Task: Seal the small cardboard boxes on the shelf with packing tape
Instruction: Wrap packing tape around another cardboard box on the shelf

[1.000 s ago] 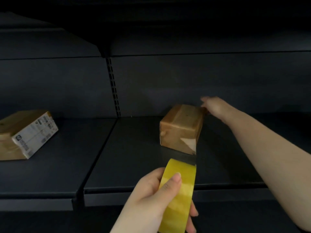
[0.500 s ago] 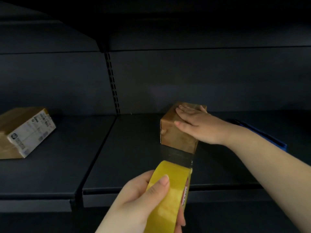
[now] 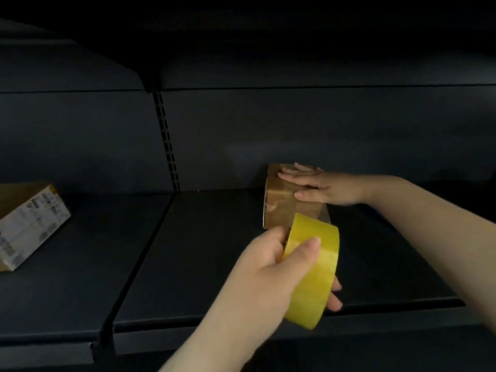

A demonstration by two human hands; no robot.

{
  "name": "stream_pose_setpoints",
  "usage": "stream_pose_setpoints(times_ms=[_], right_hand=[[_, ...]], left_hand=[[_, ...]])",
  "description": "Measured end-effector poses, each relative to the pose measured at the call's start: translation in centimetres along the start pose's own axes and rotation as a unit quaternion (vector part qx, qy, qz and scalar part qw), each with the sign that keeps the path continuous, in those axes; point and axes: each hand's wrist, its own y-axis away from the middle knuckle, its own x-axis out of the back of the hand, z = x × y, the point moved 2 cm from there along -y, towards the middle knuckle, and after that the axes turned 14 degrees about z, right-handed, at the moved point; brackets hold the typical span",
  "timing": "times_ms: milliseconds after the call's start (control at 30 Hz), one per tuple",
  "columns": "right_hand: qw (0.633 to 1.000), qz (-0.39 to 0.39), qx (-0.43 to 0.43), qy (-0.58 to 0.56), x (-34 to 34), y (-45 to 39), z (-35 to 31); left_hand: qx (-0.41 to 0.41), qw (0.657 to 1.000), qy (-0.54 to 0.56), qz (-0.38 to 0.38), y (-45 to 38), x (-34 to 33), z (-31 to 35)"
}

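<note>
Dim light, dark metal shelving (image 3: 80, 264), slotted upright (image 3: 167, 140)

likely a shop or stockroom, dark metal shelving (image 3: 188, 264)

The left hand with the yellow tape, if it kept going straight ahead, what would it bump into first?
Probably the small box. The left hand points the tape roll up and forward at its near side, already close. Depth is hard to judge.

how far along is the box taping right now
Tape already runs over the small brown cardboard box. In hand: the right hand presses its top while the left hand holds the yellow tape roll near its front. Left: the labelled cardboard box; sealing unclear.
</note>
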Motion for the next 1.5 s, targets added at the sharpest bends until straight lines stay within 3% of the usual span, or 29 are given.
stream_pose_setpoints(times_ms=[167,267,333,433,600,667,767,800,967,1067,1267,1333,1433,1500], right_hand=[[0.999,0.036,-0.003,-0.002,-0.8,-0.6,0.8],[0.999,0.044,0.003,-0.006,-0.9,-0.5,0.8],[0.999,0.049,0.01,0.003,-0.9,-0.6,0.8],[0.998,0.06,0.015,-0.001,-1.1,-0.6,1.0],[0.996,0.081,0.006,-0.046,-1.4,-0.6,1.3],[0.994,0.09,0.007,-0.059,-1.5,-0.7,1.4],[0.992,0.096,0.01,-0.076,-1.7,-0.8,1.6],[0.992,0.1,0.013,-0.08,-1.8,-0.8,1.7],[0.986,0.12,0.008,-0.114,-1.8,-1.6,2.3],[0.988,0.127,0.026,-0.09,-1.8,-1.9,2.8],[0.985,0.158,0.033,-0.065,-1.7,-1.8,3.1],[0.97,0.228,0.0,-0.087,-0.8,-1.4,3.1],[0.899,0.387,-0.125,-0.166,1.5,1.8,5.3],[0.907,0.333,-0.244,-0.085,1.9,5.4,8.3]], left_hand=[[0.074,0.997,-0.029,0.009,-2.2,1.0,-1.4],[0.02,0.986,-0.162,0.042,-4.4,2.6,-1.5],[0.016,0.976,-0.217,-0.015,-6.0,3.2,-0.9],[0.046,0.965,-0.218,-0.137,-8.2,3.1,-0.3],[0.116,0.953,-0.093,-0.265,-10.0,2.6,-1.0],[0.121,0.964,-0.043,-0.234,-11.3,1.8,-2.1],[0.039,0.993,-0.091,-0.06,-13.6,0.9,-4.1],[0.027,0.994,-0.094,-0.043,-14.1,0.9,-4.5],[0.138,0.986,-0.071,-0.062,-15.5,0.7,-4.1],[0.142,0.987,-0.078,-0.01,-15.8,0.2,-4.0],[0.109,0.985,-0.129,0.02,-15.5,0.1,-3.7],[0.097,0.989,-0.114,0.008,-15.3,-0.2,-3.3],[0.062,0.991,-0.115,0.004,-15.2,-0.3,-3.2],[0.04,0.993,-0.113,0.016,-15.3,-0.3,-3.4]])
